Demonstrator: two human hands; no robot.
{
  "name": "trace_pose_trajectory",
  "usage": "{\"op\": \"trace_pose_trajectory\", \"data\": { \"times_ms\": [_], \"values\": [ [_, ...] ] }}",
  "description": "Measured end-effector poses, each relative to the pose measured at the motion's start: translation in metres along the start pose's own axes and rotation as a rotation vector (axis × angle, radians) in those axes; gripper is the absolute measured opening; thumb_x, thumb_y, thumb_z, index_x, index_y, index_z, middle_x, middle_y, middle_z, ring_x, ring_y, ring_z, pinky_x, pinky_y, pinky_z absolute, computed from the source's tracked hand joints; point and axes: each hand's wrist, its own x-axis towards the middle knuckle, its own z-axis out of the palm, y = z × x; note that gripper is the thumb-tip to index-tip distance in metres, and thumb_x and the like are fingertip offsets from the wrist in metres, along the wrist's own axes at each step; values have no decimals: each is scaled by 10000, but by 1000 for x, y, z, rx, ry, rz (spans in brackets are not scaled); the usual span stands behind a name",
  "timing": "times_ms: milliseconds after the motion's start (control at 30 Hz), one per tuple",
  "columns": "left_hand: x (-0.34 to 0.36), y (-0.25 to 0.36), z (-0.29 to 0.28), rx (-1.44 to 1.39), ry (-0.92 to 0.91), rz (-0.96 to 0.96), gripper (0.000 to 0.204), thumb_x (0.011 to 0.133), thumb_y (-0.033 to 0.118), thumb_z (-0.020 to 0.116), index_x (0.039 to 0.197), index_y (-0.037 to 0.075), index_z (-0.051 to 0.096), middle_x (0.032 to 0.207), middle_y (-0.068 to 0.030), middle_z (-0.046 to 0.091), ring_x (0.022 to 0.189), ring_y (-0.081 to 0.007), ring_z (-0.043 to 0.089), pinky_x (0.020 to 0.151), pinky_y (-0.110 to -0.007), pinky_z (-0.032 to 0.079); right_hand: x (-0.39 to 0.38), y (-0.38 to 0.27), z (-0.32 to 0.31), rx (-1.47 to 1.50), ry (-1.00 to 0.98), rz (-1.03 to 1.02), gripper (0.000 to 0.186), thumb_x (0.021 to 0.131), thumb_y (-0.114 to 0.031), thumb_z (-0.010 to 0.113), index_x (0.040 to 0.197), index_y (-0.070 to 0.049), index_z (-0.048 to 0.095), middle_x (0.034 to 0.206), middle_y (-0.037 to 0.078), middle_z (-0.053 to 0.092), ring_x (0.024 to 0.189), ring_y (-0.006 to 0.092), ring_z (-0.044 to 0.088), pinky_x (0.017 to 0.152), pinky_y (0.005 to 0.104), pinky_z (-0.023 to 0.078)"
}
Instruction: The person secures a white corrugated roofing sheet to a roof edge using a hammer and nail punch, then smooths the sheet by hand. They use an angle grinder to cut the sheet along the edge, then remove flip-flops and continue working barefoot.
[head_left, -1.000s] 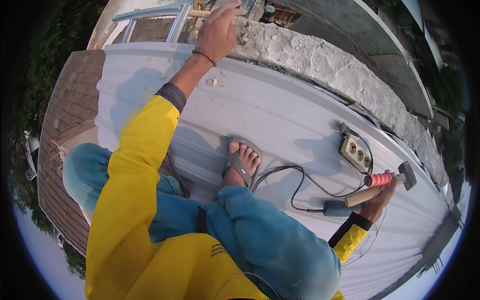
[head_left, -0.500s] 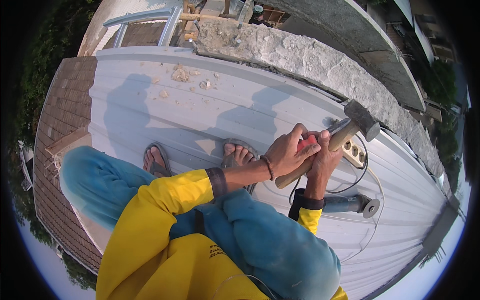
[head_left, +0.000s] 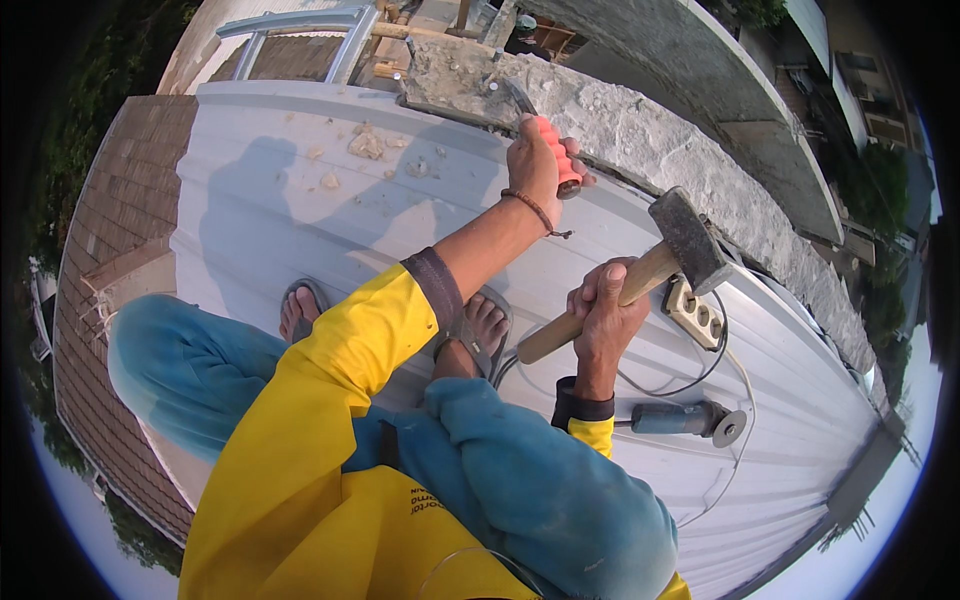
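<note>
My left hand [head_left: 533, 165] is wrapped round the red ribbed grip of a chisel [head_left: 549, 140]. Its dark blade reaches away from me over the edge of the rough concrete wall [head_left: 620, 120]; whether the tip touches the concrete I cannot tell. My right hand [head_left: 608, 315] grips the wooden handle of a short sledgehammer [head_left: 692, 240]. The hammer's heavy grey head is raised on the right, apart from the chisel, and the handle slants down toward my knees.
Beneath me lies a ribbed metal roof [head_left: 330, 240] with broken concrete bits [head_left: 366, 145] on it. On the right are an angle grinder [head_left: 685, 420], a white power strip [head_left: 695, 313] and loose cables. A tiled roof [head_left: 110, 290] slopes at the left, and a metal frame [head_left: 300, 30] stands behind.
The hands have parted. My left hand has carried the chisel away and left to the wall, while my right hand has drawn slightly nearer with the hammer.
</note>
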Motion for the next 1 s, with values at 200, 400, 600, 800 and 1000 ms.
{"op": "trace_pose_trajectory", "data": {
  "times_ms": [200, 400, 600, 800, 1000],
  "values": [
    [17, -7, 16, -318, 19, -39, 504, 1058, 570, 422, 987, 73, 455, 798, -77, 463, 640, -247, 563, 878, -577, 634, 8, -8, 11, 38, 3, -64, 526, 957, -514, 704, 946, -31, 496, 652, 27, 497, 480, 104, 459, 443, 274, 417],
    [22, -12, 34, -402, 85, -18, 562, 1052, 609, 382, 1025, 51, 447, 815, -91, 489, 708, -330, 650, 823, -570, 632, 22, -27, 17, 218, 130, -216, 406, 1002, -415, 683, 920, -86, 459, 632, -8, 410, 475, 102, 424, 442, 291, 407],
    [28, -9, 35, -430, 15, -4, 562, 1045, 617, 377, 1029, 58, 430, 821, -89, 493, 734, -324, 654, 759, -482, 622, 35, 0, 42, 148, -40, 158, 333, 1035, -349, 648, 894, -120, 451, 625, -36, 374, 467, 81, 382, 447, 277, 379],
    [30, -8, 28, -373, 25, 34, 484, 1052, 545, 409, 1006, 64, 447, 841, -76, 489, 743, -274, 611, 702, -434, 584, 26, 4, 28, 253, 8, 166, 275, 1036, -257, 637, 904, -89, 463, 600, -31, 392, 460, 73, 370, 425, 276, 354],
    [25, -7, 27, -399, 14, 35, 362, 1066, 415, 460, 1011, 59, 436, 912, -69, 463, 743, -194, 511, 887, -536, 617, 34, 17, 39, 208, -113, 150, 275, 1031, -206, 631, 857, -119, 436, 595, -45, 366, 448, 72, 357, 434, 266, 369]
  ]
}}
